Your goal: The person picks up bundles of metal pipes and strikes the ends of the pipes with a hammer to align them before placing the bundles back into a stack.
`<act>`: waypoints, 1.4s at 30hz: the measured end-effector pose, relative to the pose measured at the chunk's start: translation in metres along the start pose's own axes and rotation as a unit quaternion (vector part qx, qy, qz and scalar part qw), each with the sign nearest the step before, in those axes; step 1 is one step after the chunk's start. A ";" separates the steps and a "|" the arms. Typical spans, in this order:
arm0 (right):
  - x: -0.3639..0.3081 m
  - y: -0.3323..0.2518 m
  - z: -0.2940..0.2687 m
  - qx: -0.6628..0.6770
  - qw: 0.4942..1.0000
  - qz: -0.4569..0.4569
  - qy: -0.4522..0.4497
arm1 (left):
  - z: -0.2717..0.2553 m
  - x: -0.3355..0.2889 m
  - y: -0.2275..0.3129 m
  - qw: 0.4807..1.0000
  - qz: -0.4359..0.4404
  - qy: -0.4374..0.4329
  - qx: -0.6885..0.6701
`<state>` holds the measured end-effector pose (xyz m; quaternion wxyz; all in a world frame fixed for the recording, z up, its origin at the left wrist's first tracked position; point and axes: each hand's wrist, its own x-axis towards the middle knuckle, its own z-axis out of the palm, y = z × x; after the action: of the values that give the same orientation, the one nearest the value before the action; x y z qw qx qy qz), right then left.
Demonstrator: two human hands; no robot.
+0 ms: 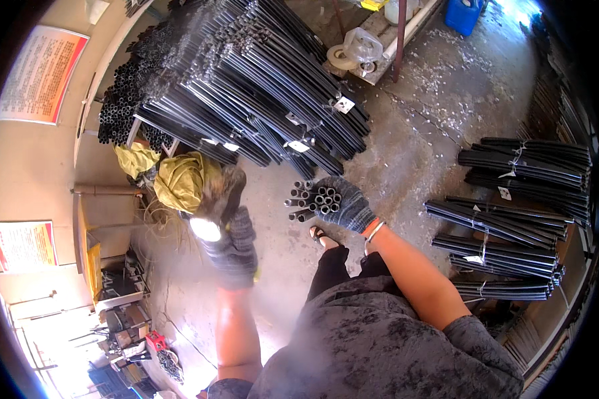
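My right hand, in a grey knitted glove, is wrapped round a bundle of black tubes. Their open round ends face up toward me, and the rest of their length is hidden below. To the left, my left hand wears a similar glove and is smeared by motion. Its fingers cannot be made out, nor whether anything is in them. A dark brown blurred patch and a bright white glare lie just beside it. Closest to this hand is a crumpled yellow sack.
A large stack of black tube bundles with white tags lies ahead. More tied tube bundles lie at the right. A low bench holds tape rolls and a plastic bag; a blue container stands beyond. A red basket sits at the lower left.
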<state>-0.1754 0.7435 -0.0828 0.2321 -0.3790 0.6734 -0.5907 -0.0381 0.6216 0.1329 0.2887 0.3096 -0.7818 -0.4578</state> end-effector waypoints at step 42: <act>-0.009 -0.020 0.008 0.034 0.998 0.049 -0.007 | 0.036 -0.009 -0.040 0.885 0.065 -0.185 0.422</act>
<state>-0.1592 0.7456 -0.0664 0.2782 -0.3420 0.6689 -0.5985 -0.0504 0.6324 0.0809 0.0101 0.2607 -0.9586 -0.1136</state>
